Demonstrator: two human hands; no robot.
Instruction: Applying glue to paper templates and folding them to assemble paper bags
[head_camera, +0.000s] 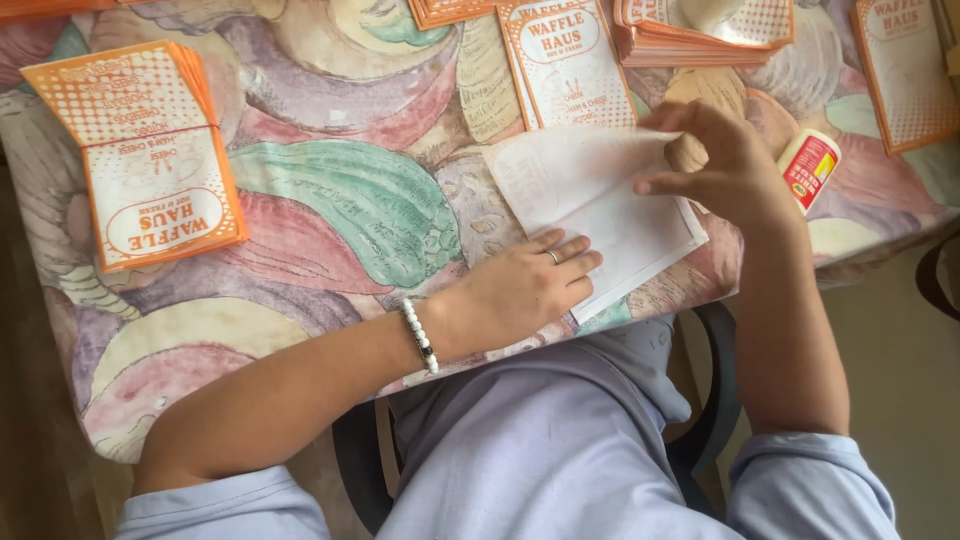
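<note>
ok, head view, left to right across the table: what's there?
Fanned stack of orange-and-white printed paper bags → left hand flat on the near corner of a white paper sheet → right hand pressing the sheet's far edge → small white glue bottle with a red label → orange-bordered bag at the right edge.

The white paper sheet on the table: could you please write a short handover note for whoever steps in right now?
Left hand: flat on the white sheet, pinning its lower edge.
Right hand: fingertips on the sheet's upper right edge, creasing or folding it.
Glue bottle: lying right of the sheet.
Stack of orange printed bags: far left; more stacks along the far edge.
Done: sheet laid blank side up.
Left: cannot tell how far the fold has got.
</note>
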